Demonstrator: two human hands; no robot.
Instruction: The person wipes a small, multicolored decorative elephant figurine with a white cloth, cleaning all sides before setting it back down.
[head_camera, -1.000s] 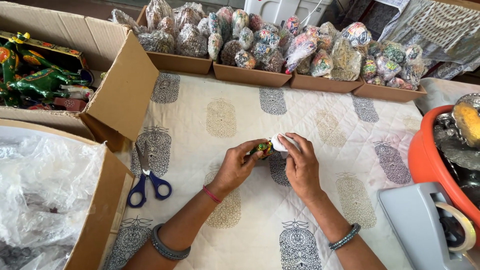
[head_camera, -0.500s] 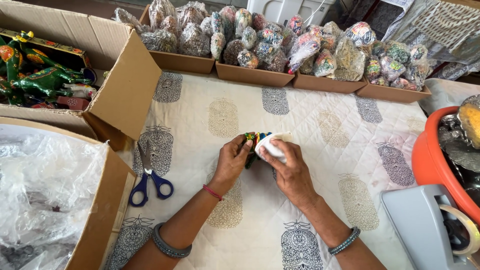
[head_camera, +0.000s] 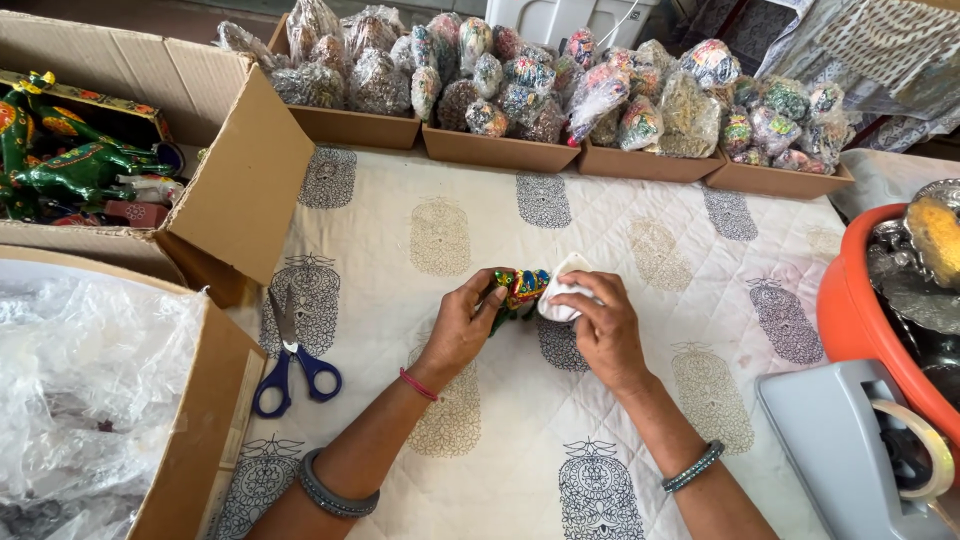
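My left hand (head_camera: 462, 322) pinches small painted toy (head_camera: 521, 289). My right hand (head_camera: 603, 327) presses white wrap (head_camera: 562, 296) on it. Toy half covered, wrapping not finished. Many wrapped toys (head_camera: 520, 70) sit in trays.

Two hands are at work – the left hand (head_camera: 462, 325) and the right hand (head_camera: 603, 325) – with one small painted figure (head_camera: 522, 290) and one white wad of wrapping (head_camera: 562, 297) between them. One pair of blue-handled scissors (head_camera: 290, 362) lies at lower left. Four shallow cardboard trays (head_camera: 498, 150) line the top – their wrapped bundles too many to count. Two large cardboard boxes (head_camera: 240, 190) stand at the left, one orange tub (head_camera: 850, 320) at the right, one grey tape dispenser (head_camera: 840, 440) at lower right.
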